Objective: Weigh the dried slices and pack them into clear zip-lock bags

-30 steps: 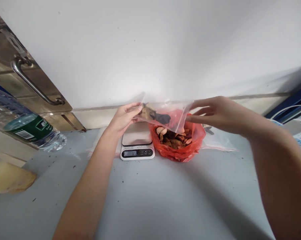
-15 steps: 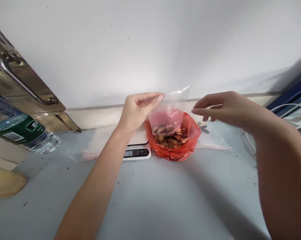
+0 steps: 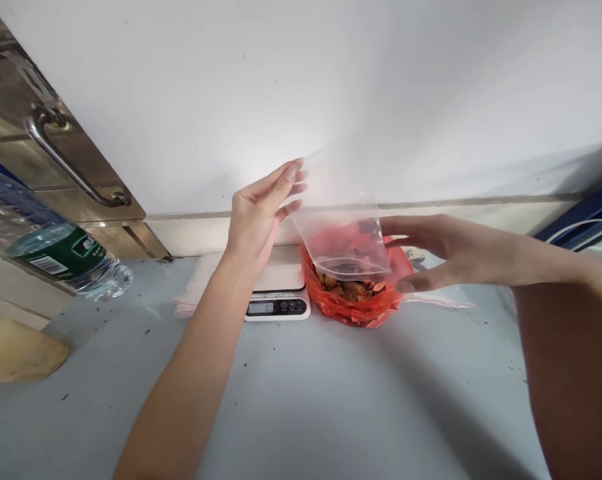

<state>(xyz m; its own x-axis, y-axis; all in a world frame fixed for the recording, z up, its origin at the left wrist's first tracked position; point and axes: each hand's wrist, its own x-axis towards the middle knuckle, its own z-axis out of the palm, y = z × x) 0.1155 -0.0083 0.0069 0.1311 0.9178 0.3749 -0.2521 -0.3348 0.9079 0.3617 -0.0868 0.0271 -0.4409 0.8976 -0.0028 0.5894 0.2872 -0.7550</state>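
Note:
My left hand [image 3: 261,213] is closed, its thumb and fingers pinching the upper left edge of a clear plastic zip bag [image 3: 341,200]. The bag hangs tilted, flat-looking, over a red plastic bag [image 3: 351,317]. Dried brown pieces [image 3: 353,291] fill the red bag, some of them seen through the clear film. At the clear bag's right side is my right hand [image 3: 431,253], thumb and fingers apart. Its fingertips reach partly behind the film; whether they touch it I cannot tell. A white digital scale [image 3: 278,309], display lit, stands left of the red bag.
Flat clear bags lie left of the scale [image 3: 195,287] and right of the red bag [image 3: 441,298]. A water bottle [image 3: 65,250] leans at the left, above a yellowish block-like thing [image 3: 23,347]. White wall [image 3: 281,80] rises behind the grey table [image 3: 301,407].
My left hand has lifted and turned slightly, keeping hold of the clear zip bag. My right hand has moved down and left to the bag's side. The camera view has shifted slightly.

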